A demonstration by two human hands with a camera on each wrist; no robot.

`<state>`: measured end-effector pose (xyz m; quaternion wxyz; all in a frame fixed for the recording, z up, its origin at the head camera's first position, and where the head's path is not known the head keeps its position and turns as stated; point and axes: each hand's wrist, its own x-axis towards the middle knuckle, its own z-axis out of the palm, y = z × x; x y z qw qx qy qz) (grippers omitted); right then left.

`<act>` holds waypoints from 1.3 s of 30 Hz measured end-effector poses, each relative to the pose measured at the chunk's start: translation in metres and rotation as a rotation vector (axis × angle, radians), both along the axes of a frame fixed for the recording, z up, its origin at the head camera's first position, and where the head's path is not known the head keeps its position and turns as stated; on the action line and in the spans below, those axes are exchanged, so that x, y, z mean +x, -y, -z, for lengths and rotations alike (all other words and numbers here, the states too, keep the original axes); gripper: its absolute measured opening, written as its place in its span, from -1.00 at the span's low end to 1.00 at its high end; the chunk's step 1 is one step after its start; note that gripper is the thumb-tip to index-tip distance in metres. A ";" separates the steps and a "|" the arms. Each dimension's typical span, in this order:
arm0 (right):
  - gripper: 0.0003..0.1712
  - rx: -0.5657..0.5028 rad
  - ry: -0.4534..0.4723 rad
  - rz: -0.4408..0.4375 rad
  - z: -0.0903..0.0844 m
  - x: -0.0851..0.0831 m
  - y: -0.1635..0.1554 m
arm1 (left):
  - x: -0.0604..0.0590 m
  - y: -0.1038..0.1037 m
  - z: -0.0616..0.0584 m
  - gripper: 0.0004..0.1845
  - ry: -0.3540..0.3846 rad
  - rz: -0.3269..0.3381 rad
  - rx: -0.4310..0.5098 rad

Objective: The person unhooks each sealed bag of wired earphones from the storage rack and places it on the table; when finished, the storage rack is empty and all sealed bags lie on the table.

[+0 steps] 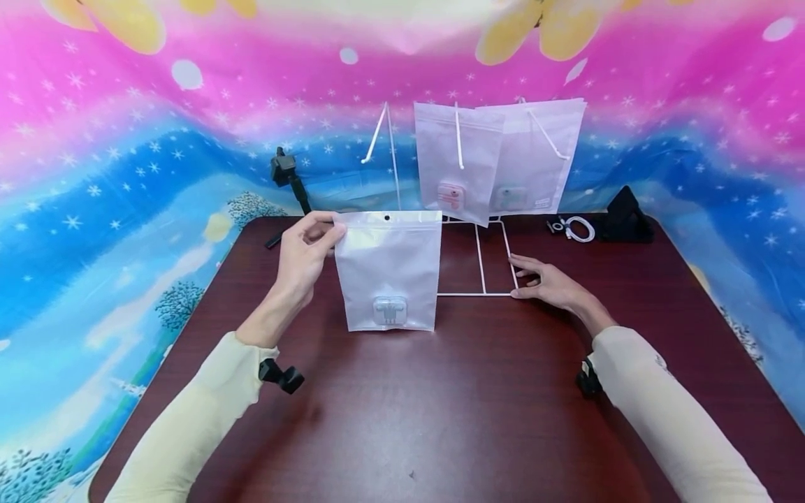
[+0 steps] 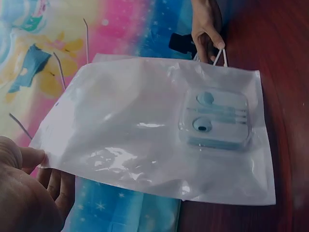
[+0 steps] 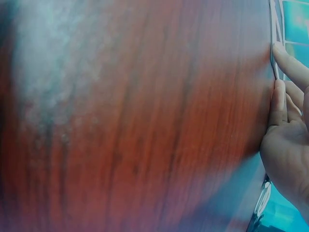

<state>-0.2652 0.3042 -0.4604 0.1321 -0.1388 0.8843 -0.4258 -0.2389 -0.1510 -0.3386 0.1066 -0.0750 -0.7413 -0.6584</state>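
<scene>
My left hand (image 1: 308,244) pinches the top left corner of a frosted white pouch (image 1: 390,269) and holds it upright above the table; its thumb (image 2: 31,157) shows at that corner in the left wrist view. A clear earphone case (image 2: 216,118) sits inside the pouch near its bottom. My right hand (image 1: 544,279) lies flat on the dark red table (image 1: 440,405), fingers straight, pressing the base of a white wire rack (image 1: 481,269); its fingers (image 3: 277,99) touch the wire. Two more pouches (image 1: 455,164) hang on the rack's hooks.
A black phone stand (image 1: 625,216) and a coiled white cable (image 1: 578,229) lie at the table's back right. A small camera on a black stick (image 1: 286,175) stands at the back left. A bright printed cloth (image 1: 126,140) hangs behind.
</scene>
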 end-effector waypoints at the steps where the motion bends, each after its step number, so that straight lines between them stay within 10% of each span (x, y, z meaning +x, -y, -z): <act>1: -0.03 -0.002 -0.003 -0.001 0.000 0.000 0.000 | -0.003 0.000 0.001 -0.77 0.007 -0.006 -0.009; 23: -0.05 -0.019 -0.002 0.013 0.001 0.002 0.000 | -0.087 -0.004 0.055 -0.66 0.289 -0.053 -0.048; 39: -0.04 -0.013 -0.007 0.015 0.002 -0.001 -0.001 | -0.105 -0.007 0.089 -0.54 0.432 -0.046 -0.068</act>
